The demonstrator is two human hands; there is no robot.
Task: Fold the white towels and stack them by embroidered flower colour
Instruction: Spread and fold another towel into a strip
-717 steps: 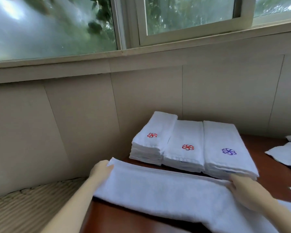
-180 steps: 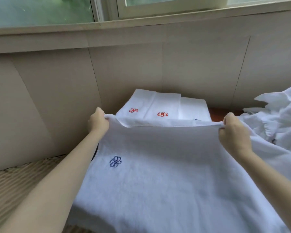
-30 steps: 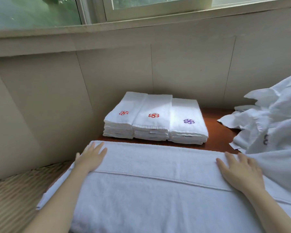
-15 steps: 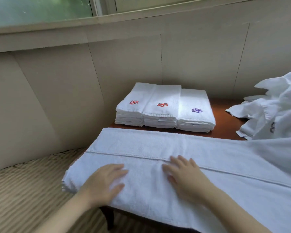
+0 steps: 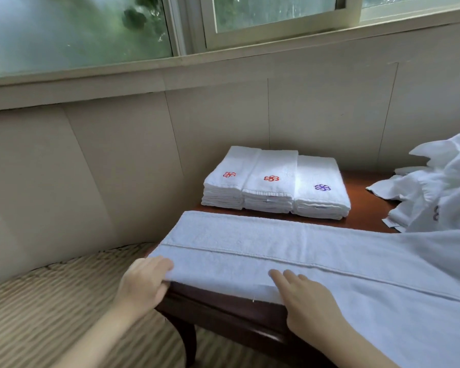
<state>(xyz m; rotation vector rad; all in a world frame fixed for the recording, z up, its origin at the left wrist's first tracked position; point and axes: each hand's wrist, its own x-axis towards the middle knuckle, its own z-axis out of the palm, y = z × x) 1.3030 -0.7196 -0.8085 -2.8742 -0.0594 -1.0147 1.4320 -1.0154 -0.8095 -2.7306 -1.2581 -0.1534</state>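
Now the left grip point(image 5: 144, 282) has slid out from the middle of the towel point(image 5: 276, 245), where it lay flat half a second ago, to the near corner at 9 o'clock. There it pinches the edge, fingers on top and thumb beneath. The right grip point(image 5: 303, 298) has moved toward 6 o'clock and lies wide and flat on the near edge, fingers straight, holding nothing. The towel is a long folded band across the front of the bench point(image 5: 361, 205), its right end running out of view at 3 o'clock. Its flower, blue when the cloth was held up six seconds ago, is now folded out of sight. Smoothing looks finished, and I judge the crosswise fold comes next, the left corner carried toward 3 o'clock while the right grip pins the cloth. At 12 o'clock are two red stacks point(image 5: 225, 181) and a purple stack point(image 5: 320, 192), side by side and touching; the purple one seems the likely home. A loose pile point(image 5: 441, 187) waits at 2 o'clock.
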